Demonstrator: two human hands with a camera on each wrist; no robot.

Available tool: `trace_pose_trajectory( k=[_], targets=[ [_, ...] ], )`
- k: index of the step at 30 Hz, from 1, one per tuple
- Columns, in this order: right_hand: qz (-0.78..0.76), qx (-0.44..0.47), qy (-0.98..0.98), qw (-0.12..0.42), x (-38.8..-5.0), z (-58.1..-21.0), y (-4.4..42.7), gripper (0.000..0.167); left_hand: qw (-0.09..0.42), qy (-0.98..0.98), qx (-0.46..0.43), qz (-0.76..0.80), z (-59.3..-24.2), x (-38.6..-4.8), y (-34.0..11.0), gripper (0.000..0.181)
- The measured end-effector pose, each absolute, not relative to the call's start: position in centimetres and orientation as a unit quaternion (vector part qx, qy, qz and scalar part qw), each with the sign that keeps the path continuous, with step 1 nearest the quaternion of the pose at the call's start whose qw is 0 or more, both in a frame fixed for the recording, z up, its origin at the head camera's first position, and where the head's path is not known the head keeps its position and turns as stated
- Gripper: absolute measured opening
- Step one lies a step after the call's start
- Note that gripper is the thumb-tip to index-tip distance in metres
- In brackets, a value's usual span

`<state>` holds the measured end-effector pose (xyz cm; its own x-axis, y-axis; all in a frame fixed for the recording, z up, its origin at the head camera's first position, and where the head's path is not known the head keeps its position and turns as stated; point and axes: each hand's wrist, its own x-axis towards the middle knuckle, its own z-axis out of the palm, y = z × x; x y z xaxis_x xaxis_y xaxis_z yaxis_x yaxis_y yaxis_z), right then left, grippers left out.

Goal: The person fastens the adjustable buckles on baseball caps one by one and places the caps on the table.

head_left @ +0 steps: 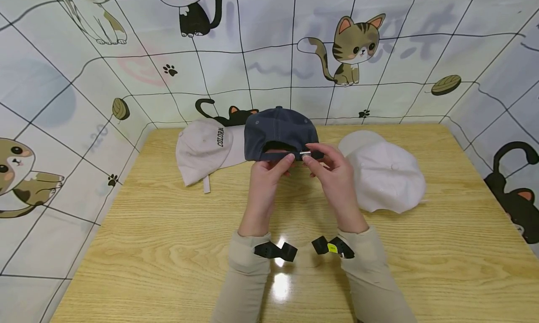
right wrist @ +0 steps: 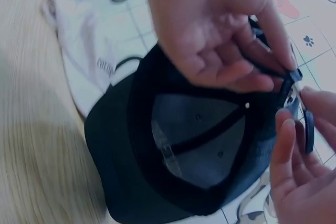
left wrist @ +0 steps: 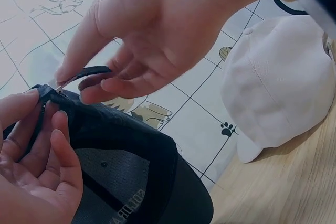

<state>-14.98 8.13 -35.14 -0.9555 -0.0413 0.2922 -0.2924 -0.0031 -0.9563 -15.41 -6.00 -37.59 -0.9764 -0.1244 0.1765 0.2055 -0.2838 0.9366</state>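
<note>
Pinching navy cap [head_left: 286, 126] by strap [head_left: 273, 157] with left hand [head_left: 263, 185] and right hand [head_left: 338, 178]; showing "COLORA" on pale cap [head_left: 202, 145] near table's [head_left: 177, 257] far-left corner; from wrists only, navy interior [right wrist: 181, 114].

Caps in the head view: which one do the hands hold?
The dark blue cap between the other two: left hand and right hand pinch its back strap. The pale lettered cap and the white cap lie unheld on the table.
</note>
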Motion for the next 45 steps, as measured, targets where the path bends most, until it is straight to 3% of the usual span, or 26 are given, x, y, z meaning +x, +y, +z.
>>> trace_pose_trajectory(
  k=[8, 24, 45],
  targets=[
    [0.56, 0.203, -0.781, 0.188, -14.7, -34.7, 8.7, 0.028, 0.105, -0.576, -0.03, -0.81, -37.4, -15.3, -6.2, 0.017],
    [0.445, 0.278, -0.79, 0.317, -16.6, -37.5, 8.9, 0.031, 0.082, -0.58, -0.047, -0.809, -37.2, -15.1, -6.3, 0.02],
    [0.436, 0.283, -0.799, 0.303, -16.4, -37.4, 8.9, 0.03, 0.053, -0.593, -0.049, -0.802, -37.6, -15.2, -6.5, 0.025]
  ],
)
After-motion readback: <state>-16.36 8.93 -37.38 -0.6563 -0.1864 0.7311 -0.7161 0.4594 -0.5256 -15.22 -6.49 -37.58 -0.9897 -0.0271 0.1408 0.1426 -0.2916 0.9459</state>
